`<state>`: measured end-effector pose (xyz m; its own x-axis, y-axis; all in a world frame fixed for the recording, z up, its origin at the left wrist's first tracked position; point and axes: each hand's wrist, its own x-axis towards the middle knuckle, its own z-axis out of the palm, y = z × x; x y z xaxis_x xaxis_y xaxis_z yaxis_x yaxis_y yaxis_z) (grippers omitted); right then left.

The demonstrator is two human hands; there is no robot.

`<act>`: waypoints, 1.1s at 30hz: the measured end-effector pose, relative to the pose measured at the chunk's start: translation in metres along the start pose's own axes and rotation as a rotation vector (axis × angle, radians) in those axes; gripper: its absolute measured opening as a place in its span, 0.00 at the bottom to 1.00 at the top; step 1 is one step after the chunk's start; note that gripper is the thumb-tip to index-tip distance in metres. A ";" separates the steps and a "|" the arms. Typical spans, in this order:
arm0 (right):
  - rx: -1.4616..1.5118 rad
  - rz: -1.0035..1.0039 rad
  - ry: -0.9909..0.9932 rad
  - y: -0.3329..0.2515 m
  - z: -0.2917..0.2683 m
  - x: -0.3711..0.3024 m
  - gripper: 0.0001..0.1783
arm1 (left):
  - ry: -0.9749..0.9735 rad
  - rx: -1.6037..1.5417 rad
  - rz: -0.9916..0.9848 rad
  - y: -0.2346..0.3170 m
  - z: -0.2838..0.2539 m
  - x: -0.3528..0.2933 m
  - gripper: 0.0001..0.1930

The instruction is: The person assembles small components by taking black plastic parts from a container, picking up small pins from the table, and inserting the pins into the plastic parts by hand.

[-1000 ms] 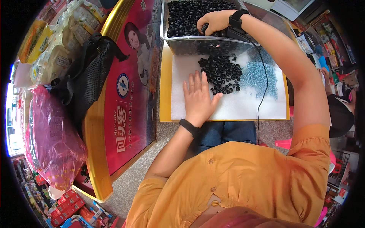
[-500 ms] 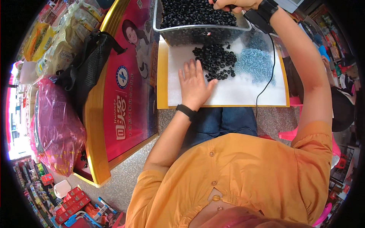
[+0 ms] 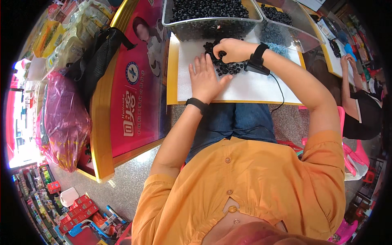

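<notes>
My left hand (image 3: 206, 83) lies flat on the white sheet (image 3: 245, 89), fingers spread, its fingertips beside a loose pile of small black ring-shaped pieces (image 3: 225, 70). Over that pile, my right hand (image 3: 236, 50) is closed round a short black rod-like object (image 3: 221, 54); most of it is hidden in the fist. Directly beyond both hands stands a clear plastic bin (image 3: 212, 25) holding many more of the black pieces. Pale blue small bits (image 3: 278, 49) are spread to the right of my right wrist, partly hidden by the arm.
A second clear bin (image 3: 296, 29) with black pieces stands at the far right. From my right wrist a black cable (image 3: 281, 92) hangs over the table edge. To the left is a pink-and-gold counter (image 3: 136, 102) carrying bags. At right, another person's hands (image 3: 350, 61) are over another table.
My right hand has come down from the bin's right corner to the black pile, still closed on the black object. My left hand stays flat. The view has shifted slightly, showing the other person's hands.
</notes>
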<state>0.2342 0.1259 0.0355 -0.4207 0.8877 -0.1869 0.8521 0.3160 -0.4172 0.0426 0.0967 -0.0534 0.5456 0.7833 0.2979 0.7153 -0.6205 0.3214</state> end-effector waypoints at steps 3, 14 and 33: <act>0.010 0.030 0.026 -0.007 0.009 0.000 0.11 | -0.006 0.016 -0.010 0.001 0.000 0.000 0.55; -0.034 0.003 0.077 -0.011 0.012 0.001 0.21 | -0.006 0.010 -0.031 0.000 0.003 -0.002 0.57; 0.008 0.061 0.234 -0.006 0.010 -0.036 0.18 | 0.023 0.027 0.020 -0.005 0.001 -0.002 0.49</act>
<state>0.2410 0.0889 0.0357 -0.2839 0.9589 -0.0012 0.8709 0.2573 -0.4186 0.0387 0.0983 -0.0565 0.5498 0.7696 0.3246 0.7163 -0.6343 0.2906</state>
